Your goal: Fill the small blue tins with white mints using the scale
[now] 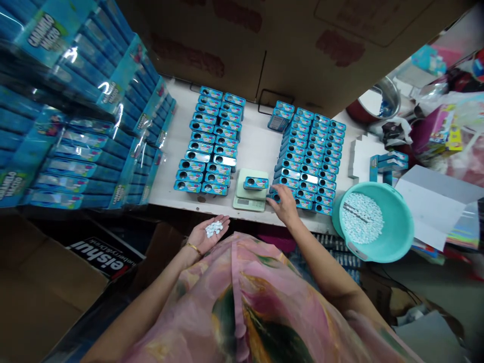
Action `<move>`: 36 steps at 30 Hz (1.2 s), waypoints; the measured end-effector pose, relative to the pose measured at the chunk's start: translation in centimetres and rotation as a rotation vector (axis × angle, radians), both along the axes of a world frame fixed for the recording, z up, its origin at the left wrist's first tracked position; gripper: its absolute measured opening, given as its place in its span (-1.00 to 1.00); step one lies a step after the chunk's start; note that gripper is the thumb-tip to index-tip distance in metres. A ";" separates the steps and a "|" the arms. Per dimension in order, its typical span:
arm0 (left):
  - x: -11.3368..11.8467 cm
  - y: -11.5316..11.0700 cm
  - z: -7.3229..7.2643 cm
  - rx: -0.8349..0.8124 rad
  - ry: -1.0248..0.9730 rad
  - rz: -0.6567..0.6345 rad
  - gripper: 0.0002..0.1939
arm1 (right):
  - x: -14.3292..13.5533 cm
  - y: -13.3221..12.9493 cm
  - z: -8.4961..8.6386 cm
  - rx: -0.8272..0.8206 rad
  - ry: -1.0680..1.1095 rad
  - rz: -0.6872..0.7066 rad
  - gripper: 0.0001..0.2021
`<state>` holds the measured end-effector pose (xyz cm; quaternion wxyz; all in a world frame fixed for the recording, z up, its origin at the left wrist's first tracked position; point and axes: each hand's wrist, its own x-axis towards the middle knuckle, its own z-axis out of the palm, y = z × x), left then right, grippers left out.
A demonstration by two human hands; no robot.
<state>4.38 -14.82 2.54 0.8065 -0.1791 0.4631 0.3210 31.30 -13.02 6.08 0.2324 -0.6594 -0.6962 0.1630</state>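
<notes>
My left hand (pixel 206 234) is palm up at the table's front edge, its fingers stretched out under a small heap of white candies (pixel 214 229). A pale green kitchen scale (pixel 248 203) stands at the table's front, and one small blue tin (pixel 256 183) with a round dark opening lies on it. Right of the scale, my right hand (pixel 285 205) has its thumb and fingers around another blue tin (pixel 277 197) at the front corner of the right-hand rows. The hand partly covers that tin.
Rows of blue tins (pixel 202 136) stand left of the scale, more tins (pixel 310 157) to its right. A turquoise basin (pixel 401 222) holds white candies and a dark strip. Wrapped display packs (pixel 91 96) are stacked at left. Large cardboard boxes (pixel 242 45) close off the back.
</notes>
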 end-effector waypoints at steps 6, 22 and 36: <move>-0.3 -0.1 0.0 0.010 -0.016 0.020 -0.70 | -0.2 1.8 0.3 0.063 -0.018 -0.036 -0.65; 3.1 1.0 1.2 -0.038 -0.078 -0.125 -0.79 | -10.5 -2.6 -0.5 -0.274 -0.154 0.608 -0.75; 3.5 0.7 0.6 -0.005 -0.145 -0.209 -0.80 | -8.5 -3.5 -1.5 -0.285 -0.121 0.632 -0.81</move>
